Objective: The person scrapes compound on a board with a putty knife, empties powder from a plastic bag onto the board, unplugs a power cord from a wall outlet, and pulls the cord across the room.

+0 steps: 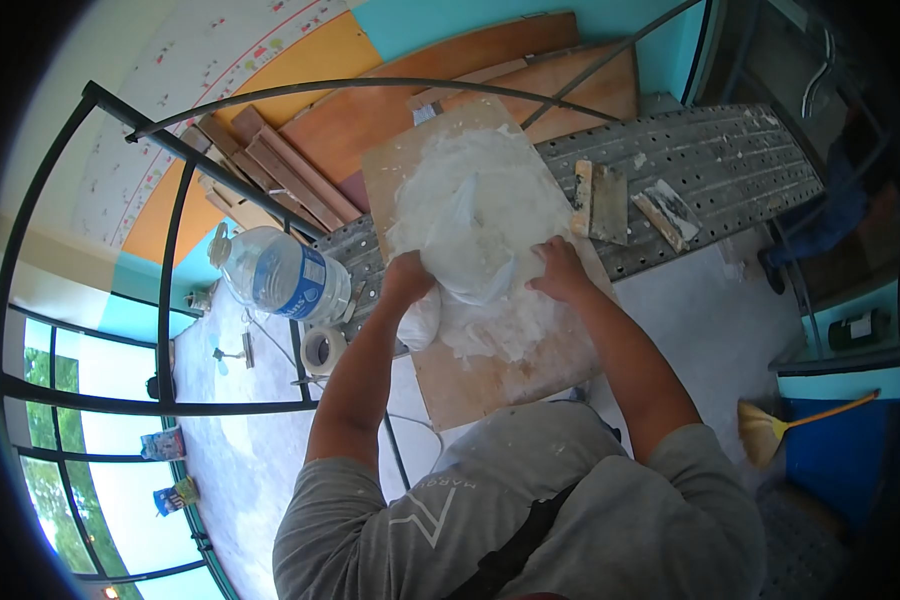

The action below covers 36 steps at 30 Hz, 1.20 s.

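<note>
A wooden board [435,385] lies in front of me, coated with white powder or paste [450,165]. In its middle sits a mound wrapped in or covered by a thin, whitish plastic bag [470,235]. My left hand [407,278] is curled at the mound's left side; what its fingers hold, if anything, is hidden. Below that wrist bulges a white bag [420,320]. On the other side, my right hand [560,268] rests on the white-coated board with fingers apart, a little away from the mound.
The board lies on a perforated metal plank [710,165] carrying two flat-bladed tools [600,203] [668,214]. To the left are a large water bottle [285,275], a tape roll [322,350] and a black scaffold frame [170,407]. A broom [765,432] stands right; a person's leg [820,225] shows beyond.
</note>
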Motion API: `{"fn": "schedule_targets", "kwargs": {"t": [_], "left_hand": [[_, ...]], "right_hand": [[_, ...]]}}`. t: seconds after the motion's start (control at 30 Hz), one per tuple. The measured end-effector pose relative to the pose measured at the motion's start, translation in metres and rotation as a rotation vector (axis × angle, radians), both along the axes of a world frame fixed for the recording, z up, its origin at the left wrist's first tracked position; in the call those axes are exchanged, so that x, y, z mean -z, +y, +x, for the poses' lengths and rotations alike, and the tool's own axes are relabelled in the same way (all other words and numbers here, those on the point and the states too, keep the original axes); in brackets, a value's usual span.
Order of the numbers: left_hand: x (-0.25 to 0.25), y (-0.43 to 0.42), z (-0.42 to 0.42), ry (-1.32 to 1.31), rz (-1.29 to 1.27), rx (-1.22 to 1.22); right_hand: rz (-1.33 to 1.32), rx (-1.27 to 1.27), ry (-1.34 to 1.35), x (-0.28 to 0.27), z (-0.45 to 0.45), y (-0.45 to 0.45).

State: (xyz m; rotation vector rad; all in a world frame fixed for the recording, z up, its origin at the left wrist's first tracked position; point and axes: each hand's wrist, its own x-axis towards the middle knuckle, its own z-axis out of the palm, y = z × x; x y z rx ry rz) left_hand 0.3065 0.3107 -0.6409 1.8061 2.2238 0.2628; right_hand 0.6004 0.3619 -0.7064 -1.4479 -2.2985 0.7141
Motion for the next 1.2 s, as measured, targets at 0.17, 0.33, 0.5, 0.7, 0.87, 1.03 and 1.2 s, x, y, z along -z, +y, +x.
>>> {"fn": "schedule_targets", "kwargs": {"t": [0.17, 0.33, 0.5, 0.7, 0.87, 1.03, 1.2], "left_hand": [[-0.027, 0.005, 0.003, -0.215, 0.215, 0.036], [-0.024, 0.016, -0.004, -0.104, 0.106, -0.037], [0.016, 0.023, -0.026, -0.002, -0.094, -0.05], [-0.005, 0.017, -0.019, 0.033, -0.086, -0.095], [-0.036, 0.009, -0.016, -0.007, 0.018, -0.115], [-0.066, 0.004, -0.011, 0.037, 0.047, -0.106], [-0.086, 0.0, -0.002, 0.007, 0.089, -0.14]], "right_hand": [[-0.014, -0.004, 0.017, 0.001, -0.001, 0.002], [-0.006, -0.003, 0.04, 0.003, 0.0, 0.002], [-0.018, 0.004, 0.054, 0.002, 0.001, 0.001], [-0.027, 0.004, 0.067, 0.001, 0.002, 0.002], [-0.001, -0.008, 0.083, 0.007, 0.005, 0.005], [-0.035, -0.014, 0.054, 0.004, 0.004, 0.006], [-0.03, -0.015, 0.039, 0.002, 0.004, 0.006]]}}
